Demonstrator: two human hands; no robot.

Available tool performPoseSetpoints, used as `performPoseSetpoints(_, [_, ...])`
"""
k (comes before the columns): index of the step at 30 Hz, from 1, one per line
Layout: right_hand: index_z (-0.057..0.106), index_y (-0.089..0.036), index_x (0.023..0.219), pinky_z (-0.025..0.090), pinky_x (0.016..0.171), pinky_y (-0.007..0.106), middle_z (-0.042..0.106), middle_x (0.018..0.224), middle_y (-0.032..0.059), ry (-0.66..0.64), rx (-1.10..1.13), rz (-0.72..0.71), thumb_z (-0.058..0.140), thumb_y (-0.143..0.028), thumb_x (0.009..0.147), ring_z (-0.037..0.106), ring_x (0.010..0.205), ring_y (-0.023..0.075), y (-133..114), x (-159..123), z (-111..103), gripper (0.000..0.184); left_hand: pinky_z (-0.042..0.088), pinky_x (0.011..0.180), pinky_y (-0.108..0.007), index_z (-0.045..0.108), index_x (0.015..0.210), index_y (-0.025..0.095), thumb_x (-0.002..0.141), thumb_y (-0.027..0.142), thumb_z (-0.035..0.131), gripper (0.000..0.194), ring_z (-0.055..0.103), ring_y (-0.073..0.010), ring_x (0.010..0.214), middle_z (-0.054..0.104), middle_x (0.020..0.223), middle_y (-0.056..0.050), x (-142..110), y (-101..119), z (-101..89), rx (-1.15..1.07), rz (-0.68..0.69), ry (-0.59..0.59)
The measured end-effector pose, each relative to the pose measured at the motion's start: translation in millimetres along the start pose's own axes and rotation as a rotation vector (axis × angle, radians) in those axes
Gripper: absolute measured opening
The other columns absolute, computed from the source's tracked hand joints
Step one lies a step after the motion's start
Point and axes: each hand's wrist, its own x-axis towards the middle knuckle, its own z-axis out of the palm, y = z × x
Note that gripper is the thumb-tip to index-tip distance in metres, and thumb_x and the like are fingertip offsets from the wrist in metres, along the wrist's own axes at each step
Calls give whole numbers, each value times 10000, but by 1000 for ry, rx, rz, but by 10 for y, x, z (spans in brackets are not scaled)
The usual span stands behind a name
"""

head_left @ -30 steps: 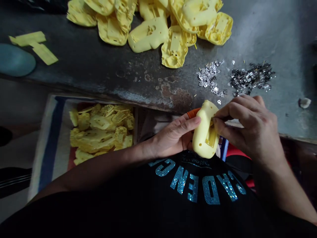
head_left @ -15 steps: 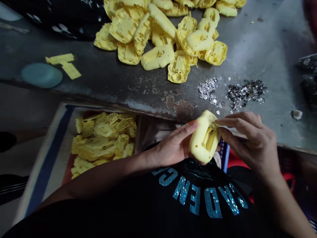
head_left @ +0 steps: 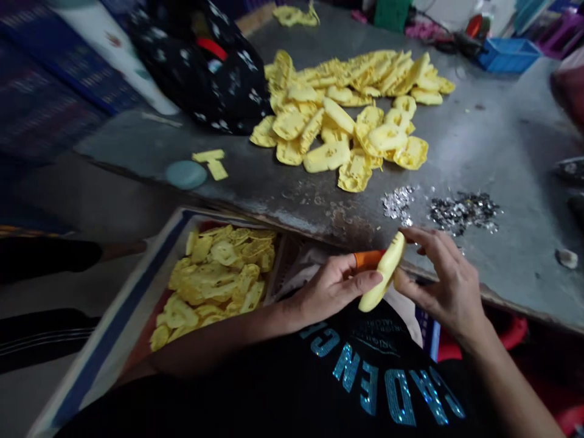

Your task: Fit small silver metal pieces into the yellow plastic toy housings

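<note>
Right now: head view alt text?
Left hand holds a yellow shell edge-on, right hand at its upper end. On the workbench: piled yellow shells, two heaps of shiny pieces. A container of yellow parts sits lower left.

My left forearm [head_left: 219,338] stretches in from the lower left, and I hold the left hand [head_left: 325,290] in a thumb-forward grasp. My right forearm [head_left: 508,377] slants up from the lower right, right hand [head_left: 444,281] curved, thumb [head_left: 406,286] and forefinger [head_left: 417,236] apart (whether they grip, I can't tell from my end).
</note>
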Motion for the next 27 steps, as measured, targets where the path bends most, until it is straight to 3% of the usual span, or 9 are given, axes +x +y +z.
performPoseSetpoints(4, [598,-213,1500,649,956,482,763,1328,169,81,-32,-56,782,-299,1009,751,1147,319,54,18,106,531,583,889,-296,869,1315,182,914,655,879,620,777,-218,986,877,1171,-105,-12,68,-46,108,56,75])
performPoseSetpoints(7, [583,-223,1529,643,953,501,770,1315,170,121,-81,-103,787,-272,991,746,1124,330,60,102,143,577,581,843,-304,922,1121,192,865,621,928,499,763,-211,892,880,1015,-66,19,40,-79,100,94,174])
performPoseSetpoints(10, [570,-243,1552,645,939,509,776,1310,161,129,-95,-139,776,-266,988,746,1097,330,22,221,189,601,603,860,-332,920,997,179,825,647,942,499,767,-221,863,863,912,-64,69,-37,-141,29,92,260])
performPoseSetpoints(13, [585,-259,1530,651,956,493,783,1311,142,66,-26,-159,763,-288,1018,760,1119,315,27,404,288,543,626,870,-355,893,1029,161,817,688,920,569,790,-247,898,859,938,-94,24,-90,-295,-4,116,339])
performPoseSetpoints(16, [629,-255,1483,661,893,424,801,1262,112,-166,101,-166,716,-324,1066,784,1069,268,203,734,454,432,625,846,-326,833,1157,195,789,620,963,577,799,-252,968,859,1075,-101,-266,-117,-609,6,160,473])
performPoseSetpoints(19, [746,-211,1341,623,924,456,808,1236,143,-295,-91,-128,663,-329,1081,757,1089,302,536,1252,685,298,627,949,-360,752,1325,229,767,505,993,668,774,-324,1197,817,1317,-145,-755,-202,-1116,106,188,650])
performPoseSetpoints(22, [782,-218,1327,537,993,520,776,1368,190,-301,-220,-121,700,-298,1038,684,1218,373,849,1831,982,312,586,1132,-531,626,1497,262,770,574,925,846,646,-432,1434,700,1545,-149,-1201,-346,-1695,600,75,1024])
performPoseSetpoints(24, [769,-216,1363,495,996,492,731,1462,210,-325,-233,-157,763,-338,994,644,1282,373,959,2159,1190,389,389,1309,-692,615,1504,255,693,589,937,934,410,-538,1631,616,1638,-167,-1383,-417,-1976,667,47,1158])
performPoseSetpoints(27, [778,-213,1335,483,971,504,744,1401,230,-369,-263,-196,840,-384,899,654,1256,384,991,2483,1439,473,75,1422,-701,600,1545,243,705,609,915,969,143,-564,1742,479,1758,-183,-1435,-446,-2091,690,154,1223])
